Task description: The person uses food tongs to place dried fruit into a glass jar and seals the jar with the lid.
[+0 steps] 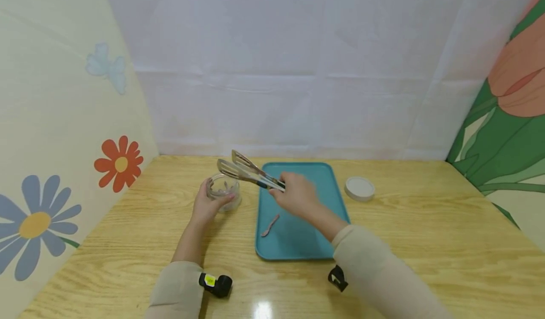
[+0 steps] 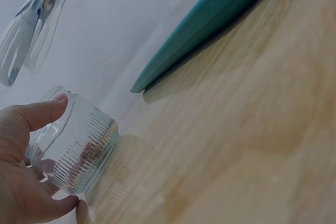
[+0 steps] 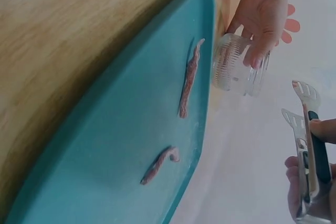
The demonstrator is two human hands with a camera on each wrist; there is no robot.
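My left hand (image 1: 205,206) grips a clear ribbed glass jar (image 2: 86,140) standing on the table left of the tray, thumb near its rim. Reddish-brown pieces (image 2: 89,152) lie at the jar's bottom. In my right hand (image 1: 298,195) are metal tongs (image 1: 248,173) with dark grip panels, their slotted tips apart and above the jar, with nothing between them. A blue-green tray (image 1: 298,250) carries two thin reddish-brown dried-meat-like strips in the right wrist view: a straighter strip (image 3: 191,80) and a hooked one (image 3: 159,166). The head view shows just one strip (image 1: 270,225); the right hand and arm cover part of the tray.
A round white lid (image 1: 359,188) lies on the wooden table (image 1: 408,234), right of the tray. Behind the table hangs a white cloth (image 1: 272,110). Flower-printed panels stand at the left and right sides.
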